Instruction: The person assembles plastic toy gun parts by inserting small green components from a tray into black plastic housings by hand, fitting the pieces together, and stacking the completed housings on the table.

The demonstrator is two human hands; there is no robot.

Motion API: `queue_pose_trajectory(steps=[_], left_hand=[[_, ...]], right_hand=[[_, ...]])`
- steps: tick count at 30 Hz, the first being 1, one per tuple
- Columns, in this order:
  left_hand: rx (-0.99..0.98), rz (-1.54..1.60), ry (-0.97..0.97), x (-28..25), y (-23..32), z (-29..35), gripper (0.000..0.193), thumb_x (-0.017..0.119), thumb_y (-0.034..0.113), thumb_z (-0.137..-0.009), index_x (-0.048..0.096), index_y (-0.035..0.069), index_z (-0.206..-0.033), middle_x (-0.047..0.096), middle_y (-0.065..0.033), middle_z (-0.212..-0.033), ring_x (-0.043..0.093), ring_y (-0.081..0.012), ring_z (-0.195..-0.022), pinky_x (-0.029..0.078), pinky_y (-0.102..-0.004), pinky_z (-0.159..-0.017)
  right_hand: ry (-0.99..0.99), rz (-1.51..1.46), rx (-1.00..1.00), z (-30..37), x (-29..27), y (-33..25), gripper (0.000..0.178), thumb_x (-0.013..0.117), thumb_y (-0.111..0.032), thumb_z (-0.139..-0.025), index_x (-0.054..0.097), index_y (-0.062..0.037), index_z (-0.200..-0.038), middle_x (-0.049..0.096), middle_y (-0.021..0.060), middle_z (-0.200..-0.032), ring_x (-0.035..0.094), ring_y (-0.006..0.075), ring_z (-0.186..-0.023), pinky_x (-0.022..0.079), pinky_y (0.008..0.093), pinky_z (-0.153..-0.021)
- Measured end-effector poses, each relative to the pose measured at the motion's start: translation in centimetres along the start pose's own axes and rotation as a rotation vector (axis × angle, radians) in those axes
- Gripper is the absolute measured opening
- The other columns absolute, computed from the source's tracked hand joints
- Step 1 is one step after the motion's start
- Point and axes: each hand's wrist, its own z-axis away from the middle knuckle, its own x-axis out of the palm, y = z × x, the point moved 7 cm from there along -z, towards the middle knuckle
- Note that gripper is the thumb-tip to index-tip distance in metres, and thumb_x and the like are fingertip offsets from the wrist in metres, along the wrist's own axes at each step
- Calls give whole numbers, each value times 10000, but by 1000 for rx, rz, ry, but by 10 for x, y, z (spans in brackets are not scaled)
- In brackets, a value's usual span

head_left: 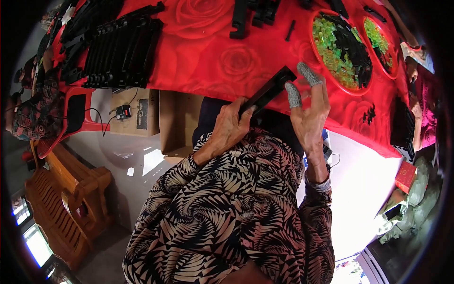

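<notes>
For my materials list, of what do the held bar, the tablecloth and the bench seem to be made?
Bar: probably plastic, satin black with faint sheen. Tablecloth: fabric or thin plastic, unclear; rose-printed, smooth-looking. Bench: likely varnished wood, brown slats with slight gloss.

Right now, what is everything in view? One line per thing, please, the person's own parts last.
Long part: 1, black, in the left hand's grip
Stacked parts: several, overlapping, black, table's upper left
Tablecloth: 1, red rose-patterned, across the top
Trays: 2, red, upper right
Small pieces: many, green-yellow, in both trays
Cardboard box: at least 1, brown, below table edge
Corded device: 1, black, left
Chair: 1, red, left
Bench: 1, brown wood, lower left
Small box: 1, red, right
Other people: at least 2, left and right edges
Shirt: 1, black-and-cream, centre
Finger covers: 2, grey, right hand
Left hand: 1, bare, centre
Right hand: 1, fingers extended, beside the long part
</notes>
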Motion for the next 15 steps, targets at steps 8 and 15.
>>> queue_pose_trajectory(steps=[8, 15], left_hand=[[-215, 277, -205, 13, -13, 5, 222, 501, 205, -989, 579, -2, -977, 534, -4, -640, 469, -72, -562, 374, -241, -516], [-148, 315, -166, 19, -8, 11, 209, 465, 198, -1004, 553, 12, -1035, 532, -2, -660, 456, -61, -568, 363, -229, -512]], right_hand=[[-198, -213, 136, -6, 29, 7, 406, 661, 67, -828, 580, 12, -1223, 597, 140, -993, 645, 187, -811, 525, 282, -639], [-211, -290, 184, -3, 39, 7, 382, 637, 95, -825, 597, 18, -1197, 585, 119, -972, 613, 180, -827, 535, 276, -656]])
